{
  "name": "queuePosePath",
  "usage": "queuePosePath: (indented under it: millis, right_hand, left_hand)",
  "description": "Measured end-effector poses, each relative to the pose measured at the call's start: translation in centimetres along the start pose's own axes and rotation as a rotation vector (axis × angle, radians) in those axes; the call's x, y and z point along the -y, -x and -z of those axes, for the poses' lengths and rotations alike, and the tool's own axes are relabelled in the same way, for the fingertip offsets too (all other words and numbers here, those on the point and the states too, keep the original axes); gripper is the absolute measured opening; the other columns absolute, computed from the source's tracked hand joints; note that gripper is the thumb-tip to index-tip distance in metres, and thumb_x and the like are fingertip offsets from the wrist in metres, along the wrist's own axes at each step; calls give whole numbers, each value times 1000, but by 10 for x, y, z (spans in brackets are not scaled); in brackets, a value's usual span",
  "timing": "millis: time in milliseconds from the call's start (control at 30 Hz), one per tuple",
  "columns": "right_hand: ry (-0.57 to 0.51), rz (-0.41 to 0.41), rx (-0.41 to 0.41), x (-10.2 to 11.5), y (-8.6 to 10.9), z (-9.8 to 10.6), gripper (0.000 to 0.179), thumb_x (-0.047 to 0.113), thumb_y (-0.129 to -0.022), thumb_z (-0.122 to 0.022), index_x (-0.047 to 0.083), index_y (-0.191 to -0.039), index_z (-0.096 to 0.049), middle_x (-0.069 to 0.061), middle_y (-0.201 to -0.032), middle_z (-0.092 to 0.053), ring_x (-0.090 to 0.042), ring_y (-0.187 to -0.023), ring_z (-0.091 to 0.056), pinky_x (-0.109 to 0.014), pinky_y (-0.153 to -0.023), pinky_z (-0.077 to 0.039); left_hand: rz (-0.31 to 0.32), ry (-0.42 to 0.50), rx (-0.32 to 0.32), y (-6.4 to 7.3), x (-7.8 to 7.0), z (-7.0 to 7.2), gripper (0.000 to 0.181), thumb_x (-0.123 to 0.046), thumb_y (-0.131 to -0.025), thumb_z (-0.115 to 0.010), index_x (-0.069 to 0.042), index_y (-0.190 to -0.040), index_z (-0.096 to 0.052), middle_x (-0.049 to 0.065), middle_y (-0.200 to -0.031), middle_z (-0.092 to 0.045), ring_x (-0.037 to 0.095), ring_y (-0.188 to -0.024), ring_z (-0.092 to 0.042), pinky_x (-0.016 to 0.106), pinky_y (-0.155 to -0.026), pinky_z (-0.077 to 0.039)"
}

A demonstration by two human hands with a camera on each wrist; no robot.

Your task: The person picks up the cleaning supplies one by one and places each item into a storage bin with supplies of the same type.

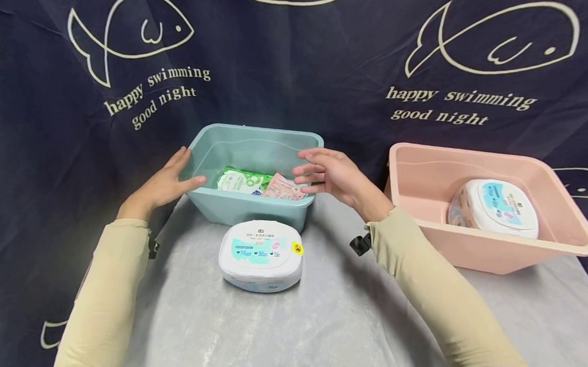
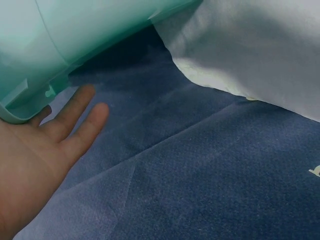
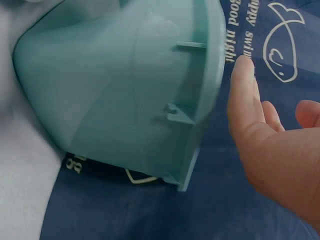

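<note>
A teal plastic bin [image 1: 255, 207] stands at the back of the table, holding a green-and-white packet [image 1: 241, 179] and a pink packet [image 1: 284, 188]. My left hand [image 1: 161, 184] is at the bin's left end, thumb over the rim and fingers spread along the outside. The left wrist view shows those fingers extended under the rim [image 2: 20, 112], not curled round it. At the right end, my right hand [image 1: 336, 176] hovers by the rim with loosely straight fingers, holding nothing. In the right wrist view, a gap separates it from the bin wall [image 3: 115, 85]. A white oval lidded tub [image 1: 261, 255] sits in front of the bin.
To the right stands a pink bin [image 1: 482, 245] with a similar white lidded tub [image 1: 505, 208] inside. A grey cloth [image 1: 312, 338] covers the table. Behind it hangs a dark blue curtain [image 1: 293, 67] printed with fish and words.
</note>
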State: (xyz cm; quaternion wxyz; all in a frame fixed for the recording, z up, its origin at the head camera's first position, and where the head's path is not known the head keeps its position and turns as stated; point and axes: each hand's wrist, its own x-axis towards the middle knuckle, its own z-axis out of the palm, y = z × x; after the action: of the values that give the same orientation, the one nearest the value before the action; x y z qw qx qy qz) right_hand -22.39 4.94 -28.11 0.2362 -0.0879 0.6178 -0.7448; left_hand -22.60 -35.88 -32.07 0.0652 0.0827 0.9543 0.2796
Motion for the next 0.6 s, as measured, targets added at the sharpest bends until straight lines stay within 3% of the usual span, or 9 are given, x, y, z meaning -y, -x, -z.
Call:
queuePosePath:
  millis: [267, 500, 600]
  right_hand:
    - [65, 82, 21, 18, 28, 5, 31, 11, -105, -51, 1, -134, -55, -18, -110, -70, -29, -96, -71, -47, -88, -56]
    - [82, 183, 4, 37, 58, 32, 21, 7, -105, -50, 6, -124, -59, -15, -104, -73, -28, -93, -72, -42, -84, -58]
    - [140, 236, 1, 46, 76, 40, 20, 8, -105, -51, 7, -123, -61, -15, -106, -72, -27, -95, -72, -40, -84, -58]
  left_hand:
    - [-5, -9, -5, 2, 0, 4, 101, -57, -96, -60, -10, -163, -1, 7, -169, 8, 27, -153, 5, 58, -119, -8]
    - [-13, 3, -4, -1, 1, 1, 101, -58, -96, -59, -11, -163, -1, 7, -169, 8, 27, -153, 5, 59, -119, -7]
    - [-14, 18, -3, 0, 2, -2, 101, -58, -96, -60, -12, -163, -1, 6, -169, 9, 26, -153, 6, 58, -119, -6]
